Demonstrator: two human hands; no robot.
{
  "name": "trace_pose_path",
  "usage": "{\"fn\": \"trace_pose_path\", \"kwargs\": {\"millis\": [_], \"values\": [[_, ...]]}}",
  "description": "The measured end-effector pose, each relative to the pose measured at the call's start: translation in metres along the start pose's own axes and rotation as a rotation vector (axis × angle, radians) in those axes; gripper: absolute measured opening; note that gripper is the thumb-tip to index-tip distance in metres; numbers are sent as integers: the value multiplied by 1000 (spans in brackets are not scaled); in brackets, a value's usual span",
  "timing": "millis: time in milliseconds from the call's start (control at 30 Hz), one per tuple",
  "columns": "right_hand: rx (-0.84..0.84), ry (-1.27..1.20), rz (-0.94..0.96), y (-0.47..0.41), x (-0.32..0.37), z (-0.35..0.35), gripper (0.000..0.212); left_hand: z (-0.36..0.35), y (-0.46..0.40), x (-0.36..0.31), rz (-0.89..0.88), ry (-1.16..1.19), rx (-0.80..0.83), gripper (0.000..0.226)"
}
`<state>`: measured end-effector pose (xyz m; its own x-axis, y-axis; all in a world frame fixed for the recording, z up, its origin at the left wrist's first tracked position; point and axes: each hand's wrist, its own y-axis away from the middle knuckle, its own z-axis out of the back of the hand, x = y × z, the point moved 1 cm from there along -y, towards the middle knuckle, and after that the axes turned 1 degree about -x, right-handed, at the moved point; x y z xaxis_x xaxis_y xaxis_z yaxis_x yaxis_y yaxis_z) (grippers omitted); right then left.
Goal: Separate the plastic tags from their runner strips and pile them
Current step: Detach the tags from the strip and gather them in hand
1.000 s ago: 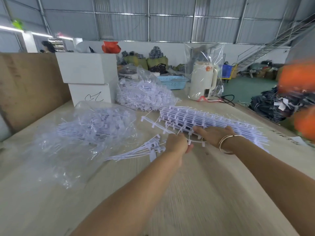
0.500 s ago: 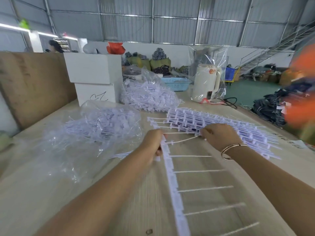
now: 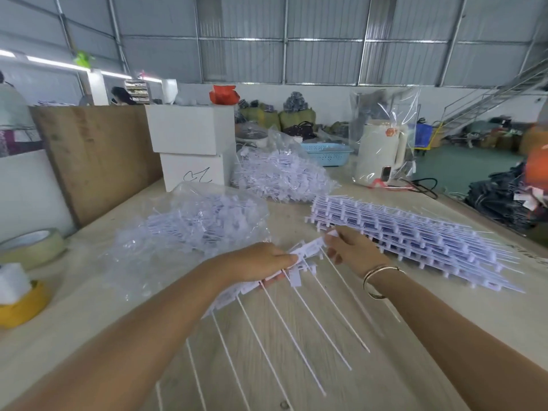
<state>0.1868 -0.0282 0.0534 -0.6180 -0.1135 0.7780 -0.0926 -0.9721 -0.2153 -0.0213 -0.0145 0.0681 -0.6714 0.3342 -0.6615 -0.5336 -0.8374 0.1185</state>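
Runner strip (image 3: 299, 256) now angled between both hands

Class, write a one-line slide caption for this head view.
Both hands hold one tag strip beside stacked strips.

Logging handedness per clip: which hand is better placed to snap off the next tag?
Probably right. The right hand pinches the strip at its free far end, while the left hand grips it mid-length as an anchor.

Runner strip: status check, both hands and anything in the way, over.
Left hand grips runner strip mid-length; right hand pinches its far end. Tags attached, stems fanned over table. Uncut stack beside right hand; nothing blocking.
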Motion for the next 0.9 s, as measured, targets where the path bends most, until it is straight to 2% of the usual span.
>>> {"fn": "trace_pose_path", "kwargs": {"millis": [100,200,300,433,567,700,900], "values": [[4,-194,-79,4,0,-1,24,-5,2,5,-15,-110,-46,29],[-4,-473,-185,7,-1,-4,25,-15,2,1,-44,-215,-199,16],[-31,-611,-262,10,-7,-18,28,-32,3,-14,-124,-277,-342,22],[-61,-620,-211,17,-17,-36,32,-57,1,-22,-181,-407,-486,29],[14,-491,-76,21,-18,-38,36,-65,1,-6,-168,-392,-608,21],[87,-327,31,22,-17,-38,29,-63,2,6,-149,-454,-641,24],[112,-349,64,22,-19,-36,34,-66,1,10,-200,-472,-605,24]]}}
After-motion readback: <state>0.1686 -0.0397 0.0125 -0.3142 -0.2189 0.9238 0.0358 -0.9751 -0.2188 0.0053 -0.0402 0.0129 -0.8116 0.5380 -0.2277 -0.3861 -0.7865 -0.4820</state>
